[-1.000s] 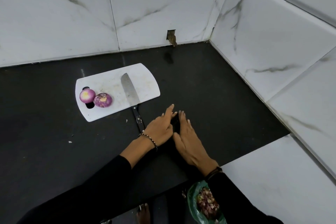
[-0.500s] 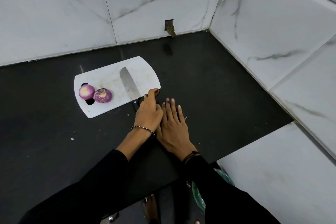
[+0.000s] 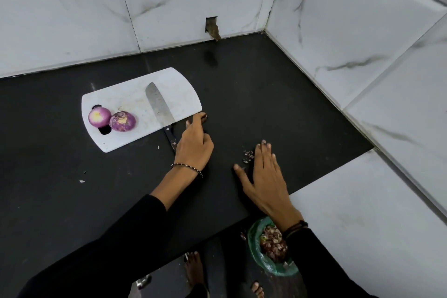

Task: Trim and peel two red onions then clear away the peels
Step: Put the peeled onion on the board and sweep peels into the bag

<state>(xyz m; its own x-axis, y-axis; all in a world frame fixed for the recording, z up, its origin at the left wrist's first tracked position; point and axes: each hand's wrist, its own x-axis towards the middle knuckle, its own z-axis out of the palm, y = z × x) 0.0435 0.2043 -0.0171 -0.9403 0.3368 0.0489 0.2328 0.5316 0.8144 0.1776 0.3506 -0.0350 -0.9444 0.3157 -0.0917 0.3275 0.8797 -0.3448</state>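
Head view says you're on clean-up: the peeled onions (image 3: pixel 99 117) sit on the cutting board (image 3: pixel 135 97). Your right hand (image 3: pixel 263 176) lies flat, fingers straight and empty, with the peel scraps (image 3: pixel 248 155) just beside its index finger at 11 o'clock. Your left hand (image 3: pixel 193 147) is loosely extended and empty. Next, I'd judge, sweep them to the bag (image 3: pixel 254 256) at 6 o'clock.

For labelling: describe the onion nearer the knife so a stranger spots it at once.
A white board lies on the black counter, a knife across it. By its handle hole two peeled bulbs touch. Yours is the mottled onion nearer the knife, purple on top; the other onion shows a pale yellow centre.
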